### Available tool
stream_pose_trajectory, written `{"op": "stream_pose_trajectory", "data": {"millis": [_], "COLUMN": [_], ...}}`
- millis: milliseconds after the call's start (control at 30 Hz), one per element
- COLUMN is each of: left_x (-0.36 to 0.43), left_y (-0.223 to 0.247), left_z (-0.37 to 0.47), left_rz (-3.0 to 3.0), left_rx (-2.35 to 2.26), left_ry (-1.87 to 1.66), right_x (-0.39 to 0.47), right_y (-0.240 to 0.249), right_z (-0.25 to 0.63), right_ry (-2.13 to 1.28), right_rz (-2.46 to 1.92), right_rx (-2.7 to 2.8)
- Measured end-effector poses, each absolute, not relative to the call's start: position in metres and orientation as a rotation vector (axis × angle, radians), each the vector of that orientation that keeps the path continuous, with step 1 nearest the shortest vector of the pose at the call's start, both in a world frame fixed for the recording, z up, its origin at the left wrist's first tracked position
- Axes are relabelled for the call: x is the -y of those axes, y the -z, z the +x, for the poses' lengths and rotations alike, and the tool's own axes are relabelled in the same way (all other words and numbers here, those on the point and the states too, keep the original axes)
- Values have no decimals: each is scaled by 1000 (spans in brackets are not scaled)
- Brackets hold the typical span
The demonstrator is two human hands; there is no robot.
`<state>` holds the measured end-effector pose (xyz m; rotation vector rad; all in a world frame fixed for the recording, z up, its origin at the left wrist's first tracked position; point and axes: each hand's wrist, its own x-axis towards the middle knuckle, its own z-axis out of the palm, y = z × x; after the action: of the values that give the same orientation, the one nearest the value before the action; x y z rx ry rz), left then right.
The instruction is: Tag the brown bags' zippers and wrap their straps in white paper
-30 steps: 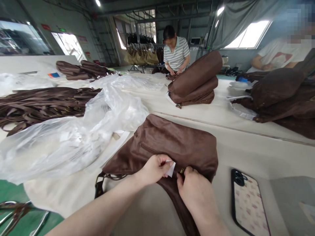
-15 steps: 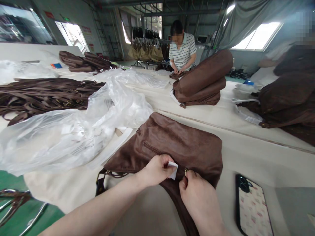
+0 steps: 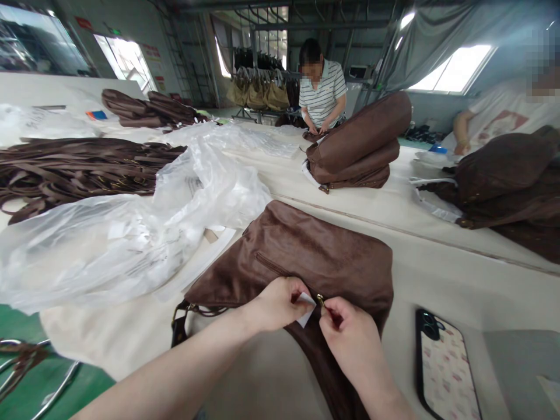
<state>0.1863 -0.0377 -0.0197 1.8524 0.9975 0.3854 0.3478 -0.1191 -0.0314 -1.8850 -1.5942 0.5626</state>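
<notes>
While the left hand (image 3: 280, 302) pinches the white slip (image 3: 306, 314), the right hand (image 3: 352, 335), gripping the brass pull (image 3: 321, 300), needs light tension.

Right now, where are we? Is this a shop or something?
It looks more like a bag workshop, though I can't be certain: brown leather-look handbags lie on the worktable, loose straps are heaped up, and tan bags hang on a rack.

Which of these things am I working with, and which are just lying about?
Working with:
brown bag
white slip, in your left hand
brass-coloured pull, in your right hand

Lying about:
phone
clear plastic
brown straps
brown bags farther back
</notes>
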Motion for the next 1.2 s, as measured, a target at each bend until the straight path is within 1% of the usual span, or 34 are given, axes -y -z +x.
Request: {"op": "stream_pose_trajectory", "data": {"millis": [100,233,400,533,700,900,1200], "left_x": [38,42,44,43,45,50,52], "left_y": [26,29,22,22,26,29,26], "left_z": [193,202,201,194,197,205,206], "left_rz": [1807,1874,1950,1874,1900,1953,1900], "left_rx": [-1075,-1147,-1078,-1041,-1106,-1074,-1109], "left_ry": [-357,-410,-426,-362,-418,-530,-567], "right_x": [120,119,119,120,120,120,121], "right_y": [31,35,38,37,34,33,31], "right_z": [346,345,347,346,343,344,346], "right_ry": [-508,-452,-450,-459,-492,-582,-717], "right_rz": [-1883,-1904,-1918,-1930,-1913,-1861,-1808], "right_rx": [1621,1667,1661,1660,1656,1614,1568]}}
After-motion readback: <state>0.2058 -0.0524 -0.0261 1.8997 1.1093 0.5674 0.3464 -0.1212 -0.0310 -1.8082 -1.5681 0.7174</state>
